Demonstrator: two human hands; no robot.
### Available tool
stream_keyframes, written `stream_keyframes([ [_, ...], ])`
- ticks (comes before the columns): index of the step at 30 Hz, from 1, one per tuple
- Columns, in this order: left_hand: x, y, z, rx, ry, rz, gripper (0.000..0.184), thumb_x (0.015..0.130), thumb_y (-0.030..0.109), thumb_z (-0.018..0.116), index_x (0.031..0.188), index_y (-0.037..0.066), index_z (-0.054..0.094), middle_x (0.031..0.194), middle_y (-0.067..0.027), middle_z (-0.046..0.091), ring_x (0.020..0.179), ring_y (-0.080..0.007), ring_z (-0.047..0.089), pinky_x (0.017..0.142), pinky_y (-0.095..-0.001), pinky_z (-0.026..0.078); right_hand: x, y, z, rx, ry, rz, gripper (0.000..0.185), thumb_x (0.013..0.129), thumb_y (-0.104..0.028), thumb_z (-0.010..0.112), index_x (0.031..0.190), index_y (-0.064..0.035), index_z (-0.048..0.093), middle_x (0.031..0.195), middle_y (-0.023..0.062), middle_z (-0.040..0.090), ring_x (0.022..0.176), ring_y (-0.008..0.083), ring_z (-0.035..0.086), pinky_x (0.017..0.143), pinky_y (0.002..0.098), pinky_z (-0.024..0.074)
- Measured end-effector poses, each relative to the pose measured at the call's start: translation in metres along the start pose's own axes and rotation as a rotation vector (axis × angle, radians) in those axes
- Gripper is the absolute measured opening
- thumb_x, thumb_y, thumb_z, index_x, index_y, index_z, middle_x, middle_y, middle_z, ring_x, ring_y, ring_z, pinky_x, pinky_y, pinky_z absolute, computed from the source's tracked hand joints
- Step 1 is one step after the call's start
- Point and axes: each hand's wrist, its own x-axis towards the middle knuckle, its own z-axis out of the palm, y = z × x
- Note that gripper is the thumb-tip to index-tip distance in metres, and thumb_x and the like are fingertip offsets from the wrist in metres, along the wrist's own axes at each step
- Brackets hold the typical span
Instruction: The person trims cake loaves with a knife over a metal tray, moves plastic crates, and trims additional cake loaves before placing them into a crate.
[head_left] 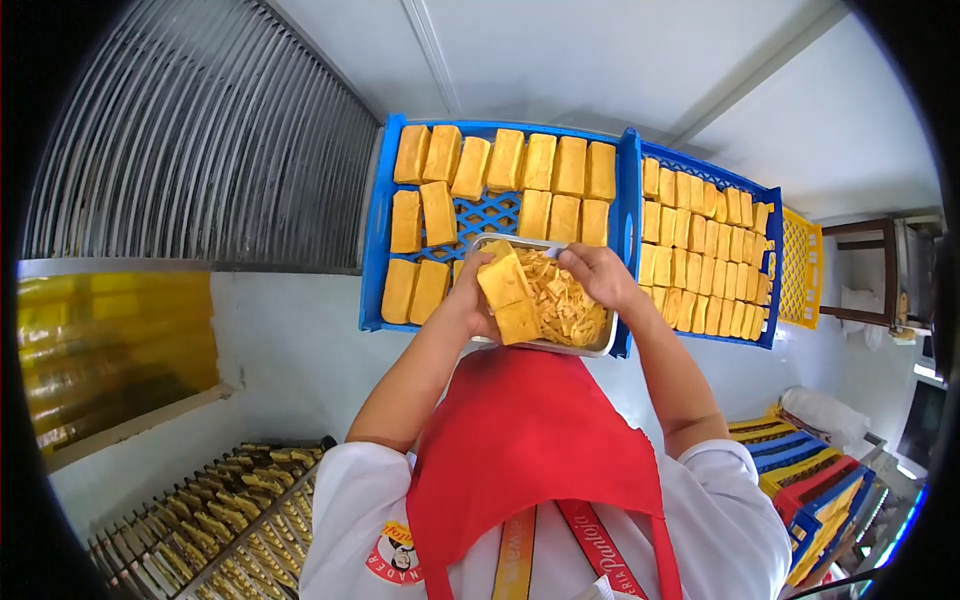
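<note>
My left hand point(474, 300) is closed at the left side of a shallow metal tray point(606, 340), against golden loaf-shaped pieces of bread point(505, 283); its fingertips are partly hidden by them. The bread lies over the tray's left part. Thin yellowish strips and trimmings point(568, 305) fill the right part. On the far right corner of the tray, my right hand point(600, 275) is closed around the rim. Just beyond, a blue crate point(375, 270) holds rows of golden loaves point(508, 160), and the tray overlaps its near side.
A second blue crate point(775, 260) with rows of smaller loaves stands to the right, and a yellow crate point(800, 268) behind it. Ribbed metal shutter point(200, 140) rises at left. A rack point(220, 510) of baked pieces is lower left; stacked coloured crates point(810, 470) are lower right.
</note>
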Motion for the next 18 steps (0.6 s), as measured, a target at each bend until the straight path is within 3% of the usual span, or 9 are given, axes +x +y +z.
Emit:
stream_keyframes([
  [3,-0.001,-0.001,0.014,0.103,0.043,-0.043,0.073,0.079,0.066,0.045,0.131,0.015,0.058,0.130,-0.0149,0.059,0.117,-0.0378,0.055,0.096,-0.0633,0.038,-0.014,-0.037,-0.005,-0.132,0.020,-0.148,0.048,0.085,-0.051,0.064,0.098,-0.0055,0.067,0.082,0.0164,0.067,0.082,0.0380,0.066,0.074,0.0459,0.0511],
  [4,0.003,0.000,0.011,0.163,0.005,-0.069,0.071,0.080,0.064,0.046,0.129,0.016,0.059,0.131,-0.0145,0.058,0.115,-0.0373,0.056,0.096,-0.0620,0.038,-0.018,-0.047,-0.011,-0.218,0.017,-0.219,0.056,0.073,-0.054,0.076,0.101,-0.0063,0.065,0.082,0.0139,0.067,0.080,0.0359,0.066,0.073,0.0443,0.0515],
  [5,0.006,0.001,0.008,0.221,-0.033,-0.094,0.068,0.080,0.062,0.046,0.128,0.016,0.059,0.133,-0.0141,0.056,0.114,-0.0367,0.056,0.096,-0.0607,0.039,-0.020,-0.050,-0.012,-0.219,0.019,-0.213,0.056,0.073,-0.054,0.076,0.101,-0.0063,0.065,0.082,0.0139,0.067,0.080,0.0359,0.066,0.073,0.0443,0.0515],
  [8,0.002,0.002,0.016,0.260,0.012,-0.137,0.067,0.080,0.063,0.045,0.125,0.017,0.062,0.127,-0.0129,0.060,0.114,-0.0346,0.056,0.095,-0.0597,0.040,-0.022,-0.052,-0.010,-0.288,0.037,-0.336,0.078,0.052,-0.059,0.085,0.105,-0.0067,0.063,0.082,0.0090,0.066,0.078,0.0310,0.066,0.069,0.0403,0.0511],
  [12,0.006,0.003,0.015,0.250,0.029,-0.128,0.066,0.081,0.064,0.045,0.123,0.017,0.063,0.121,-0.0117,0.062,0.112,-0.0327,0.057,0.093,-0.0580,0.042,-0.023,-0.042,0.001,-0.356,0.049,-0.319,0.075,0.055,-0.063,0.082,0.102,-0.0081,0.063,0.080,0.0086,0.065,0.078,0.0313,0.066,0.068,0.0411,0.0509],
  [15,0.005,0.007,0.013,0.317,0.008,-0.132,0.076,0.078,0.070,0.043,0.130,0.017,0.059,0.125,-0.0124,0.062,0.110,-0.0335,0.060,0.093,-0.0551,0.043,-0.026,-0.037,0.010,-0.401,0.073,-0.389,0.064,0.065,-0.065,0.076,0.092,-0.0089,0.063,0.077,0.0084,0.063,0.074,0.0316,0.065,0.065,0.0419,0.0503],
  [17,0.003,0.009,0.012,0.296,0.015,-0.156,0.064,0.082,0.067,0.045,0.117,0.017,0.065,0.115,-0.0104,0.064,0.103,-0.0307,0.060,0.090,-0.0527,0.045,-0.028,-0.034,0.016,-0.400,0.037,-0.382,0.057,0.076,-0.065,0.067,0.084,-0.0088,0.061,0.074,0.0092,0.062,0.071,0.0320,0.064,0.062,0.0429,0.0492],
  [18,0.003,0.010,0.011,0.293,0.015,-0.155,0.064,0.082,0.067,0.045,0.117,0.017,0.065,0.115,-0.0104,0.064,0.103,-0.0307,0.060,0.090,-0.0527,0.045,-0.029,-0.032,0.019,-0.400,0.034,-0.383,0.057,0.076,-0.065,0.067,0.084,-0.0088,0.061,0.074,0.0092,0.062,0.071,0.0320,0.064,0.062,0.0429,0.0492],
])
